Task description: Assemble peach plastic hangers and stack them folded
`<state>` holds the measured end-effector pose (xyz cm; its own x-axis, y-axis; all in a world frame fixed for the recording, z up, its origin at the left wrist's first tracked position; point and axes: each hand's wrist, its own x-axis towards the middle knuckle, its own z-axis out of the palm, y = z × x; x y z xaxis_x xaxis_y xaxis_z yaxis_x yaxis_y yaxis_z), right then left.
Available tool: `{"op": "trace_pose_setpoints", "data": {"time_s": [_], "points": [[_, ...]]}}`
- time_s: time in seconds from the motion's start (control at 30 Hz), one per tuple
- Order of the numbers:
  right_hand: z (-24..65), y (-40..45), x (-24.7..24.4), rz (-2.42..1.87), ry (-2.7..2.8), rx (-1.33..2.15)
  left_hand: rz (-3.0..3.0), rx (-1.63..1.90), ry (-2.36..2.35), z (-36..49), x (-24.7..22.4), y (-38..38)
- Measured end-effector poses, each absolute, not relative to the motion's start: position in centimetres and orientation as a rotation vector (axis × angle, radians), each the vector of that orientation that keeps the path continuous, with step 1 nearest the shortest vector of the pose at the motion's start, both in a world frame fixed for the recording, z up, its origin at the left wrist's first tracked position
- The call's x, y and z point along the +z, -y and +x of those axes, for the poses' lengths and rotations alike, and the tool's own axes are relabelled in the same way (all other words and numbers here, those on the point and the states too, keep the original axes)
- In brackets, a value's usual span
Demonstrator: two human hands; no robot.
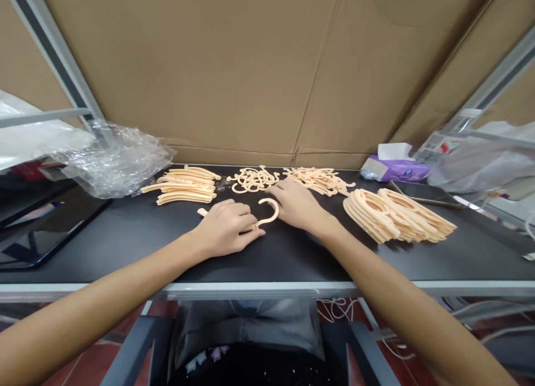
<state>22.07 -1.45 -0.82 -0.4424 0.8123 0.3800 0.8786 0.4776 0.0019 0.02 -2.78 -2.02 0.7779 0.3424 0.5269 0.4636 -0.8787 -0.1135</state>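
My left hand is closed around a cream plastic clothes hanger piece. Its short end pokes out to the left of my fingers, and its curved hook rises on the right; the middle is hidden under my palm. Just beyond the hook, my right hand has its fingers curled, close to the hook's tip. What those fingers hold, if anything, is hidden. Behind my hands lie a pile of loose hooks and a pile of thin cream pieces.
Curved hanger arms are stacked at left, near crumpled clear plastic and a dark glossy device. At right lie stacked hanger pieces with oval openings, a purple tissue pack and a phone. Cardboard walls the back.
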Motion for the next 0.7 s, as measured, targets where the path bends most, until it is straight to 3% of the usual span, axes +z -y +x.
{"op": "trace_pose_setpoints", "data": {"time_s": [0.13,0.37,0.53,0.7], "points": [[22.7,1.5,-0.1,-1.582,2.308,-0.465,-2.735,-0.699,0.904,0.0,-2.3,2.6],[20.7,2.1,-1.0,-0.996,2.371,-0.113,-2.366,-0.846,1.347,-4.0,0.8,-0.1],[20.3,1.9,-1.9,-0.979,2.423,-0.027,-2.182,-0.36,1.637,-7.9,2.5,-2.1],[21.0,1.6,-1.9,-0.999,2.409,-0.041,-2.263,-0.271,1.642,-8.3,2.2,-2.6]]}}
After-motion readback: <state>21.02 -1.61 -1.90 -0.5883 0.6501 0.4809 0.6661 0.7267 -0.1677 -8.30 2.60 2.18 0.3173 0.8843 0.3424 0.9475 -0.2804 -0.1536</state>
